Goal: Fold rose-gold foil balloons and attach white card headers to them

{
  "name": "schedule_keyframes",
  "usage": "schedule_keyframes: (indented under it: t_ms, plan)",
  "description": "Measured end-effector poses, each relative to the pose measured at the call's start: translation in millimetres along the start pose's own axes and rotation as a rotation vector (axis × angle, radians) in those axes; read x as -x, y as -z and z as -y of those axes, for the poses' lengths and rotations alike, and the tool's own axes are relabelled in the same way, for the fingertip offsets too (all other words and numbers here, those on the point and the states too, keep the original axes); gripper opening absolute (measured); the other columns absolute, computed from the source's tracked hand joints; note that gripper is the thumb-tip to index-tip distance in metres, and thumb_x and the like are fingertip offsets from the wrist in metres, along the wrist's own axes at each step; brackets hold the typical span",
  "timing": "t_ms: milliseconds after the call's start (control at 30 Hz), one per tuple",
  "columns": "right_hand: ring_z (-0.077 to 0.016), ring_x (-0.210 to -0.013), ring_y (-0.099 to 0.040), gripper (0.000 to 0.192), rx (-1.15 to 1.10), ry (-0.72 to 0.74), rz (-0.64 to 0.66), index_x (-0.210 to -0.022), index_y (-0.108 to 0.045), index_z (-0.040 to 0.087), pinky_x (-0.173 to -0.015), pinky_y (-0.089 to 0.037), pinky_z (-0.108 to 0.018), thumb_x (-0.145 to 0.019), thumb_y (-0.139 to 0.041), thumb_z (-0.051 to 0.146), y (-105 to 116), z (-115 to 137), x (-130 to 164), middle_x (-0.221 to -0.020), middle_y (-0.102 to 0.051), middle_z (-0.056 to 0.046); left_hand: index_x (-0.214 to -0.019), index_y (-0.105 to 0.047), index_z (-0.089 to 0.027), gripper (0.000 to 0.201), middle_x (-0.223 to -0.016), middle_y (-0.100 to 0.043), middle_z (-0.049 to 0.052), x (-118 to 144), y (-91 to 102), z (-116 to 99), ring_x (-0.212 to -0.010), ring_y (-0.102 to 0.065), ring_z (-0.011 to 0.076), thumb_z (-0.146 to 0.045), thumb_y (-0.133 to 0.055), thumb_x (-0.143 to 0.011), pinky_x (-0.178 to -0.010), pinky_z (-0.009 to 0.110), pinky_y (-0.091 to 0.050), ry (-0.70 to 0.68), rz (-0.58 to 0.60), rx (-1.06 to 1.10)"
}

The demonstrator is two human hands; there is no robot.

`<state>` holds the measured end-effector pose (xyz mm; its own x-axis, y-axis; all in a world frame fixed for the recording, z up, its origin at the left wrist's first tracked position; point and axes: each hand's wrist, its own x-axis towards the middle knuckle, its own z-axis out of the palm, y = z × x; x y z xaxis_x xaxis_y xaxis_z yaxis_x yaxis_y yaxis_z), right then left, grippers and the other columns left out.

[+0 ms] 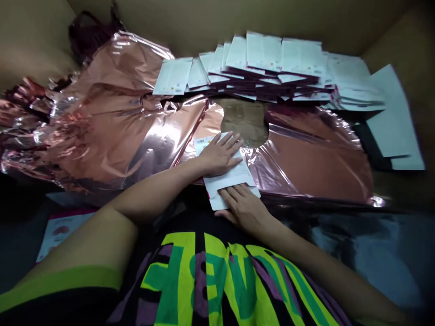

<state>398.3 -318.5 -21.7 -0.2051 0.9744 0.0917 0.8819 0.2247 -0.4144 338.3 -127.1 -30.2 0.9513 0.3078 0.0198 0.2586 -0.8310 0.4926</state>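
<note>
Right now both my hands lie flat on a white card (pixel 228 177). My left hand (pixel 220 154) is on the far part of the card, fingers spread out flat and pressing down. My right hand (pixel 243 208) is on the near part, fingers straight and close together, tips on the card. Neither hand is closed around anything; they only press.

The card is right in front of my belly, in the middle. It is longer than it is wide. Its long way runs from my left hand, far and a bit left, down to my right hand, near and a bit right. So the card sits between my two hands and under both. My right hand is nearer to the near edge. My left hand is nearer to the far end, where I see a small label with tiny print I cannot read.

The card looks white and flat, with a step cut in its near edge.

It lies on top of shiny pink foil (pixel 306 158). More foil (pixel 102 131) is piled up on my left. Behind the foil is a heap of white packs (pixel 272 63).
</note>
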Motion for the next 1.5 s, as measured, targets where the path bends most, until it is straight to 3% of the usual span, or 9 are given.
schedule_keyframes:
  t_ms: [100,167,300,533,867,1133,1300,1367,1500]
  plan:
    - [-0.0310,-0.110,-0.061,0.043,-0.197,0.038,-0.031,-0.124,-0.065,0.015,-0.097,-0.047,-0.050,-0.091,-0.061,0.043,13.6,-7.5,10.6,-0.118,-0.068,-0.016,-0.152,-0.031,-0.011,0.074,-0.162,-0.022,0.012,4.8,-4.0,2.2,-0.151,-0.008,0.0305,-0.053,-0.044,-0.091,-0.121,0.047,0.004,-0.014,-0.019,-0.071]
    - [-0.0230,-0.103,-0.065,0.029,-0.310,-0.039,-0.163,-0.119,-0.066,0.023,-0.092,-0.051,-0.040,-0.094,-0.058,0.034,24.0,-14.0,12.7,-0.112,-0.071,-0.009,-0.151,-0.033,-0.014,0.074,-0.160,-0.026,0.011,5.3,-5.1,1.4,-0.151,-0.010,0.0319,-0.054,-0.046,-0.090,-0.121,0.048,0.004,-0.023,-0.033,-0.066]
    - [-0.0195,-0.089,-0.066,0.027,-0.201,-0.247,-0.396,-0.120,-0.063,0.022,-0.083,-0.053,-0.036,-0.094,-0.057,0.025,27.2,-26.8,9.3,-0.100,-0.071,-0.006,-0.148,-0.037,-0.017,0.073,-0.158,-0.031,0.010,2.9,-10.9,1.0,-0.149,-0.014,0.0342,-0.056,-0.050,-0.088,-0.120,0.052,0.003,-0.026,-0.100,-0.041]
    - [-0.0226,-0.091,-0.063,0.030,0.051,-0.139,-0.351,-0.124,-0.057,0.017,-0.082,-0.052,-0.037,-0.094,-0.052,0.018,16.4,-32.0,3.0,-0.098,-0.069,-0.009,-0.151,-0.031,-0.019,0.075,-0.160,-0.027,0.008,2.6,-14.5,0.6,-0.151,-0.010,0.0309,-0.063,-0.040,-0.091,-0.121,0.050,0.003,-0.006,-0.073,-0.143]
    - [-0.0183,-0.078,-0.065,0.035,-0.269,-0.273,-0.173,-0.126,-0.056,0.021,-0.071,-0.054,-0.032,-0.091,-0.057,0.023,34.8,-31.6,7.0,-0.093,-0.068,-0.005,-0.153,-0.025,-0.015,0.076,-0.162,-0.019,0.012,3.2,-6.9,-8.0,-0.151,-0.009,0.0295,-0.060,-0.033,-0.093,-0.122,0.049,0.000,0.045,0.023,-0.266]
    - [-0.0207,-0.075,-0.061,0.041,-0.039,-0.236,-0.142,-0.128,-0.053,0.016,-0.068,-0.050,-0.034,-0.087,-0.047,0.016,30.1,-34.0,-10.4,-0.086,-0.064,-0.008,-0.154,-0.024,-0.015,0.076,-0.163,-0.018,0.010,2.7,-5.5,-7.1,-0.151,-0.008,0.0297,-0.057,-0.037,-0.092,-0.123,0.049,-0.001,0.043,0.042,-0.284]
    - [-0.0141,-0.063,-0.059,0.057,-0.405,-0.238,0.097,-0.141,-0.039,0.021,-0.056,-0.047,-0.025,-0.087,-0.054,0.022,39.9,-31.7,4.3,-0.080,-0.062,-0.002,-0.154,-0.022,-0.012,0.077,-0.163,-0.016,0.011,3.9,-1.8,-12.0,-0.152,-0.006,0.0287,-0.059,-0.031,-0.094,-0.123,0.049,-0.001,0.070,0.066,-0.300]
    - [-0.0136,-0.065,-0.060,0.059,-0.492,-0.278,0.036,-0.143,-0.036,0.024,-0.056,-0.048,-0.024,-0.088,-0.056,0.027,41.7,-35.4,9.9,-0.085,-0.063,-0.002,-0.155,-0.022,-0.012,0.078,-0.163,-0.015,0.011,4.6,-1.3,-13.0,-0.152,-0.006,0.0284,-0.060,-0.029,-0.094,-0.123,0.049,-0.001,0.068,0.059,-0.304]
    - [-0.0149,-0.063,-0.059,0.068,-0.268,-0.304,-0.155,-0.148,-0.029,0.022,-0.057,-0.050,-0.028,-0.086,-0.056,0.024,33.9,-45.3,3.5,-0.089,-0.065,-0.004,-0.155,-0.022,-0.012,0.078,-0.164,-0.013,0.011,5.4,0.4,-14.3,-0.152,-0.005,0.0282,-0.060,-0.027,-0.095,-0.123,0.049,-0.001,0.079,0.074,-0.311]
